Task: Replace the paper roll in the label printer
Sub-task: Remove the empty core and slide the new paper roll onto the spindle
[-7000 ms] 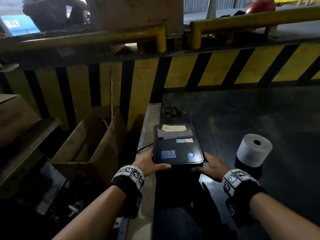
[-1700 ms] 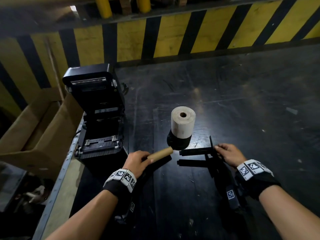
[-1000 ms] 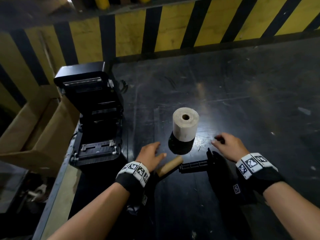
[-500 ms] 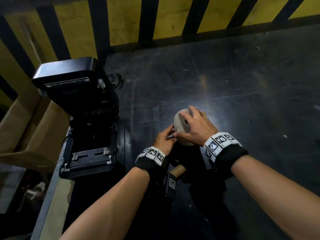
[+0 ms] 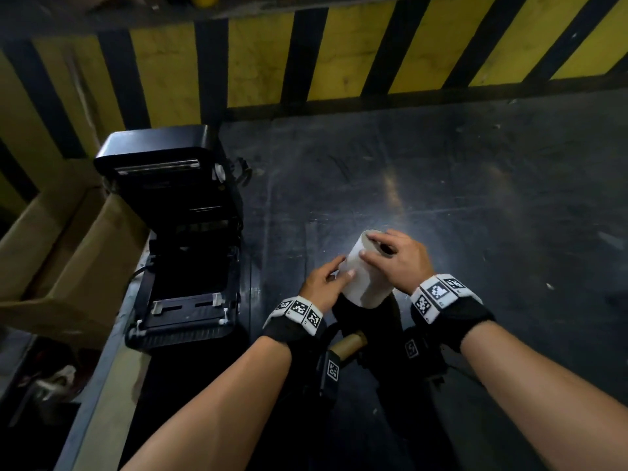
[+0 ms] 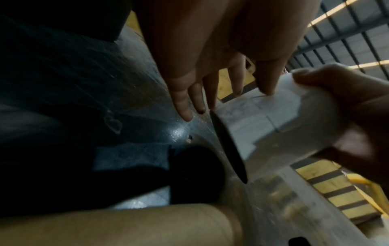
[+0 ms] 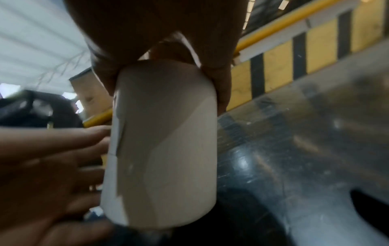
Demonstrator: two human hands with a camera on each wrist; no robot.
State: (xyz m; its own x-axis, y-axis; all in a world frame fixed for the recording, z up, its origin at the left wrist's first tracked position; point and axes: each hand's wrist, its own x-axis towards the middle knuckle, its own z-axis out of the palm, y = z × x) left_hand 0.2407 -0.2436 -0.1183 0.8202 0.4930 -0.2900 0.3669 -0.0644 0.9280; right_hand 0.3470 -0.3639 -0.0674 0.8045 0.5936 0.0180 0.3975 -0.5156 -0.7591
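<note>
The black label printer (image 5: pixel 176 253) stands at the table's left edge with its lid up and its roll bay bare. My right hand (image 5: pixel 370 246) grips the new white paper roll (image 5: pixel 365 277) by its top end and holds it tilted, just above the table. My left hand (image 5: pixel 339 268) lies with straight fingers against the roll's left side. In the left wrist view the fingertips (image 6: pixel 266 89) touch the roll (image 6: pixel 284 119). In the right wrist view the roll (image 7: pixel 164 141) hangs from my right hand's fingers (image 7: pixel 221 86). The empty brown cardboard core (image 5: pixel 350 346) lies under my wrists.
The dark table (image 5: pixel 475 215) runs far to the right. A yellow and black striped barrier (image 5: pixel 339 56) closes off the back. An open cardboard box (image 5: pixel 64 260) stands past the table's left edge, beside the printer. My wrists and their shadow hide the table just in front of me.
Both hands left the cardboard core and the black spindle on the table and went to the white roll. The right hand has since tipped it up off the table.
</note>
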